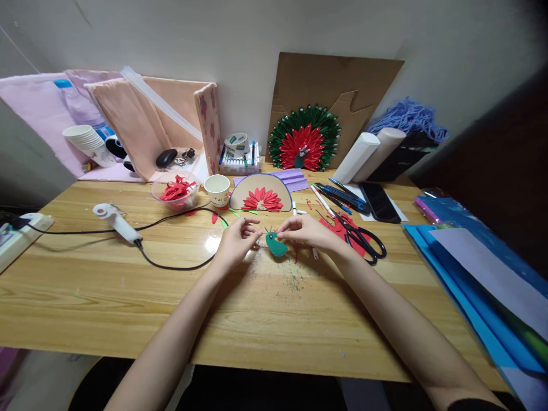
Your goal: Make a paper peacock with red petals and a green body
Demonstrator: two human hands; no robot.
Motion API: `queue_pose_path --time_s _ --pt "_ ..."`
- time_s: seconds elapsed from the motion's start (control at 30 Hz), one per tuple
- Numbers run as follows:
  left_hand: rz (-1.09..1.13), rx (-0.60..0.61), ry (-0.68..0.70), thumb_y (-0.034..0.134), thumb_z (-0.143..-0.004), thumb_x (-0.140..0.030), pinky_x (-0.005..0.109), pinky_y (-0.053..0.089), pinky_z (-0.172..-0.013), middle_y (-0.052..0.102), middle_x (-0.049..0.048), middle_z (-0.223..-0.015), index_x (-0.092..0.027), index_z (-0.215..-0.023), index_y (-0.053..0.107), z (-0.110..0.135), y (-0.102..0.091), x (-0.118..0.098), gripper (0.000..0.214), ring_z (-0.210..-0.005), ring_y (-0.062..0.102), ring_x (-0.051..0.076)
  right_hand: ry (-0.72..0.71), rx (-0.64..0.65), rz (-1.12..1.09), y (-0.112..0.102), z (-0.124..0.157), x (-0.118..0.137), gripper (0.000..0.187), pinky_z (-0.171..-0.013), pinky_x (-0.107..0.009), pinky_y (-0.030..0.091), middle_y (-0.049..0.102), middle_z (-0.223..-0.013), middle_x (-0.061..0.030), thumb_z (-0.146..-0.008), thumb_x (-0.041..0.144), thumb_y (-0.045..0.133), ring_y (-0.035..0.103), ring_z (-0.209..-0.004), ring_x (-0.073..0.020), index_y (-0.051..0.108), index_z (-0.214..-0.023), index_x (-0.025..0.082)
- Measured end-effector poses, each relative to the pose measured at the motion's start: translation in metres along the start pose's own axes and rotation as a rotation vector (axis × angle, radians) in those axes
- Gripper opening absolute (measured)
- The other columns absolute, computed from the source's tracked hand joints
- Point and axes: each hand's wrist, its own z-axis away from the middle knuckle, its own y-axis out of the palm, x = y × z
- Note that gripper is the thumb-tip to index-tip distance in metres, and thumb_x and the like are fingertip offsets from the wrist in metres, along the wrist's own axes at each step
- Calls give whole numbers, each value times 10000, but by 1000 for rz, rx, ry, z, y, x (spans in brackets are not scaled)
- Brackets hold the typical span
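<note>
A green bird cutout with a small eye and thin strips on its head is upright above the table. Thumb and fingertips of my right hand pinch it at the upper right edge. Just left of the bird, my left hand has curled fingers with thumb and forefinger together; whatever is between them is too small to make out. Behind both hands lies a half-round card with red paper petals fanned along its lower edge. Black-handled scissors rest on red paper beside my right forearm.
A hot glue gun with a black cord lies at left. Near it stand a bowl of red scraps and a paper cup. A green and red paper peacock leans on cardboard. A phone lies at right.
</note>
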Motion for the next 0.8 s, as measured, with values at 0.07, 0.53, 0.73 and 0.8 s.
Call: queue_pose_path --time_s 0.07,0.53,0.73,0.8 --pt "12 2 -3 692 -689 -263 233 533 -541 592 1 -699 -131 -960 568 0 0 0 327 -579 611 105 -12 -4 5 0 0 0 188 -378 -193 436 676 -650 -37 -694 311 706 558 -453 -87 680 -774 143" --pt "-162 -167 38 601 -766 -298 262 526 -546 646 62 -800 -135 -925 627 -5 -8 9 229 -668 634 163 40 -143 -13 4 -5 -4 149 -422 -209 415 672 -651 -42 -674 260 714 565 -478 -102 638 -737 149" --pt "-86 -178 15 607 -766 -322 268 526 -539 654 85 -886 -136 -915 624 -5 -6 5 239 -736 630 186 -40 -408 169 23 -12 -16 129 -474 -234 423 673 -679 -43 -725 290 663 584 -528 -132 620 -731 169" --pt "-39 -131 0 616 -760 -331 280 533 -535 644 83 -880 -133 -929 613 0 0 1 261 -715 626 184 -79 -470 268 16 -7 -14 123 -510 -244 426 677 -698 -42 -768 297 616 588 -553 -137 635 -749 177"
